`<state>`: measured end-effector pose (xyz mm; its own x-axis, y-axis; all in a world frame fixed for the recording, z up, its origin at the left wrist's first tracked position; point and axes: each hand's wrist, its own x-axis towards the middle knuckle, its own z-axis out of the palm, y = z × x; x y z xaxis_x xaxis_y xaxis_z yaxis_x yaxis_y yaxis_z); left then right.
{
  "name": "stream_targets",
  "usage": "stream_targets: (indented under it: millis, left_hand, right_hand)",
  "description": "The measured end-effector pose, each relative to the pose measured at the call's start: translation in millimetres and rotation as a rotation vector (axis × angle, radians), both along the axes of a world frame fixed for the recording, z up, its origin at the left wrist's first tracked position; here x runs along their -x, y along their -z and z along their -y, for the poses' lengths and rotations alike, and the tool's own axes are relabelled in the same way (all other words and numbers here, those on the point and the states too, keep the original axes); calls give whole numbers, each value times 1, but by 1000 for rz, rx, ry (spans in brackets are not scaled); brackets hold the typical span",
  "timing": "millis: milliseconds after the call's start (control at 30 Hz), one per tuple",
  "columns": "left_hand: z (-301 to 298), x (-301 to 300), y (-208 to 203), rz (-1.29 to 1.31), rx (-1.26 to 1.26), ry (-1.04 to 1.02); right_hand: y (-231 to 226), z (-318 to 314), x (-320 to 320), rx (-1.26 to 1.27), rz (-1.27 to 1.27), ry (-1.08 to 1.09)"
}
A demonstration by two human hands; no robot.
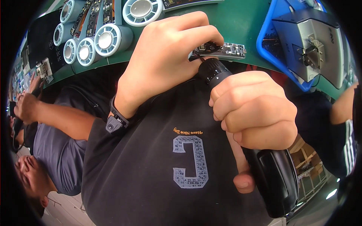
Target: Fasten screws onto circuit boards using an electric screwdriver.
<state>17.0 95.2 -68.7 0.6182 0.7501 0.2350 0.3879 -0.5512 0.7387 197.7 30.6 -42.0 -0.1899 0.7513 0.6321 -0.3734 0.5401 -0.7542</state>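
Observation:
My left hand (pixel 166 52), wearing a black wristband, is closed around a slim open housing with a circuit board (pixel 233 51) at the green table's near edge. Its fingers curl over the board and hide part of it. In my right hand (pixel 256 109) is a black cordless screwdriver (pixel 269 177), gripped by its body. The screwdriver's collar lies close beside my left fingers, with a thin bit pointing toward the board. Whether the bit touches a screw cannot be made out.
Several light-blue round-headed units (pixel 113 39) with exposed boards lie at the far left of the green table (pixel 241 19). A blue tray (pixel 264 34) and a grey metal machine (pixel 313 47) stand at right. A co-worker's arm (pixel 60 116) reaches in at left; another person sits at right.

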Motion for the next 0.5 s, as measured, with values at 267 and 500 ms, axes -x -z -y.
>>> stream_targets:
  millis: [267, 500]
  left_hand:
    - [0, 1, 4, 36, 26, 14]
    - [2, 6, 6, 11, 1, 8]
  right_hand:
    - [5, 2, 8, -57, -104, 17]
    - [-5, -3, 7, 11, -72, -36]
